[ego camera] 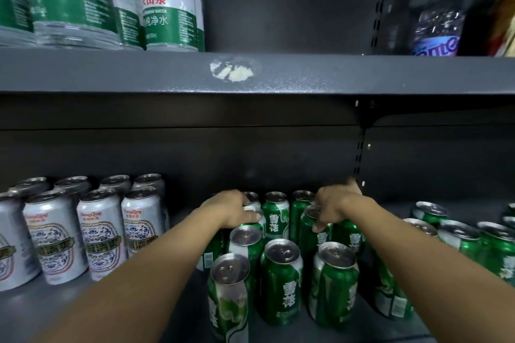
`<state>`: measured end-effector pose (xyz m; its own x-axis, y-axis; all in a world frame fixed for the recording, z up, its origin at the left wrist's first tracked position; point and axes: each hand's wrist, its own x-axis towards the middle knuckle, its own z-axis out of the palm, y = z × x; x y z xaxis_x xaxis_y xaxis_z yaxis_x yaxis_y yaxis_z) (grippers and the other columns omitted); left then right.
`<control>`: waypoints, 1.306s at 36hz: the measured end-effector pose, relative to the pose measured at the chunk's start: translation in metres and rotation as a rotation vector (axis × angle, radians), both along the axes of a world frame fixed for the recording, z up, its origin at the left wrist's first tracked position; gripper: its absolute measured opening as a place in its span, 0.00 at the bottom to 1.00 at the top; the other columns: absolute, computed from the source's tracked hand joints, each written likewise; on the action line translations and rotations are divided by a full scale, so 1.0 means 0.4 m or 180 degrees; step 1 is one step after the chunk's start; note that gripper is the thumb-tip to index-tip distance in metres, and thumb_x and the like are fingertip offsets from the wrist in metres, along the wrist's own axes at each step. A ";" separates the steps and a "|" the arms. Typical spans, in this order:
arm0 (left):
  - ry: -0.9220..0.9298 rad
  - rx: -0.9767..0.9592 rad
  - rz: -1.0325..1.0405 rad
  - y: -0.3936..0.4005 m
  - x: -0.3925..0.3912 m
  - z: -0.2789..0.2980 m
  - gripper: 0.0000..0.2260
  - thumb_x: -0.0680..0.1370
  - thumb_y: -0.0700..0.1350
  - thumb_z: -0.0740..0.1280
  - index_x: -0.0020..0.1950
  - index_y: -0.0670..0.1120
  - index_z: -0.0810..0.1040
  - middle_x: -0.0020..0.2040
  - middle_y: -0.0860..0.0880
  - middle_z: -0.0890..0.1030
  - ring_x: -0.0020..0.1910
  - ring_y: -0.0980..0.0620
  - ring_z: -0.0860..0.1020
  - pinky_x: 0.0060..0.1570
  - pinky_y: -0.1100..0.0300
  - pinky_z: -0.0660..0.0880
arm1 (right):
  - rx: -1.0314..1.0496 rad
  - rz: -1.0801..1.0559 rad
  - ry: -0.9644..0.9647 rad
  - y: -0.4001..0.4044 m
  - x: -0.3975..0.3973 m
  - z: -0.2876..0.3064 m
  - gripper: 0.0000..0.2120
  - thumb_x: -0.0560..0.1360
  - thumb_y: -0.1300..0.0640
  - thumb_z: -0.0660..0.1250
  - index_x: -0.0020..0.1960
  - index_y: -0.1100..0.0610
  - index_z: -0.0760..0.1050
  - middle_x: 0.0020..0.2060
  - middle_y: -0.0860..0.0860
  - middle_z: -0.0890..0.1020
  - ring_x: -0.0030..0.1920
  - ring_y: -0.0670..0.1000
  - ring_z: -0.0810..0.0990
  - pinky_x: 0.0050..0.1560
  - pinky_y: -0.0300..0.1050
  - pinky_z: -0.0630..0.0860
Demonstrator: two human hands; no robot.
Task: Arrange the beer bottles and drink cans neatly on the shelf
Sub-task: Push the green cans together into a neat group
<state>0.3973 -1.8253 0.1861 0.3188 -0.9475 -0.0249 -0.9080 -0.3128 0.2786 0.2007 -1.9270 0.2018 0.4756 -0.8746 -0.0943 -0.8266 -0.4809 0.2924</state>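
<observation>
Head view looks down at both bare forearms reaching into the lower dark grey metal shelf (83, 315), into a cluster of upright green aluminium beer cans with silver tops (281, 284).

Left hand (232, 207) is curled over the rear left of the cluster, its fingers wrapped down around the top of a green-and-white can at the back (255, 217); the fingertips press on that can's shoulder. Right hand (334, 205) is likewise curled, thumb and fingers pinching the rim of a green can in the back right row (313, 227), with one finger pointing up toward the shelf's back wall.

Both held cans stand directly under the hands, long axes vertical, pull-tab lids facing up. Cans nearer the camera also stand upright, though they appear to lean outward through the wide lens.

To the left, well apart from the green cluster, stand silver-white cans with blue and red patterned labels (100, 234) in rows. More green cans (457, 237) stand at the right. On the upper shelf are clear water bottles with green-and-white labels (167, 3) and a clear bottle with a blue label (437, 22).
</observation>
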 end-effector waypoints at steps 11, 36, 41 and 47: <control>-0.0086 -0.0055 0.0205 -0.011 0.013 -0.023 0.28 0.72 0.63 0.70 0.68 0.53 0.74 0.63 0.52 0.78 0.63 0.50 0.75 0.65 0.50 0.70 | 0.0233 0.0397 -0.0607 0.032 0.074 0.001 0.26 0.70 0.35 0.69 0.61 0.49 0.74 0.60 0.47 0.78 0.63 0.52 0.74 0.69 0.58 0.54; -0.0571 -0.0005 -0.0291 -0.105 -0.139 -0.016 0.28 0.72 0.63 0.70 0.68 0.52 0.73 0.66 0.51 0.76 0.65 0.49 0.73 0.63 0.51 0.71 | 0.0593 -0.0461 -0.0990 -0.066 -0.159 -0.038 0.36 0.66 0.46 0.78 0.70 0.57 0.69 0.65 0.53 0.75 0.63 0.56 0.75 0.62 0.51 0.74; -0.0472 0.0017 -0.0207 -0.107 -0.137 -0.011 0.30 0.71 0.62 0.72 0.70 0.53 0.71 0.67 0.52 0.75 0.66 0.49 0.73 0.65 0.50 0.69 | 0.0696 -0.0236 -0.1301 -0.047 -0.126 -0.039 0.34 0.67 0.45 0.77 0.68 0.54 0.70 0.64 0.52 0.75 0.63 0.54 0.74 0.62 0.48 0.73; -0.0445 -0.0006 -0.0153 -0.105 -0.143 -0.020 0.30 0.72 0.61 0.71 0.71 0.52 0.70 0.68 0.51 0.74 0.67 0.49 0.72 0.66 0.49 0.68 | 0.0766 -0.0050 -0.1273 -0.027 -0.058 -0.052 0.26 0.67 0.42 0.76 0.57 0.57 0.75 0.55 0.52 0.78 0.58 0.54 0.77 0.55 0.46 0.74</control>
<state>0.3399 -1.8674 0.1780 0.2732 -0.9618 0.0185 -0.9520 -0.2676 0.1489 0.1776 -1.9378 0.1812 0.5028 -0.8577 -0.1072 -0.8593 -0.4827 -0.1691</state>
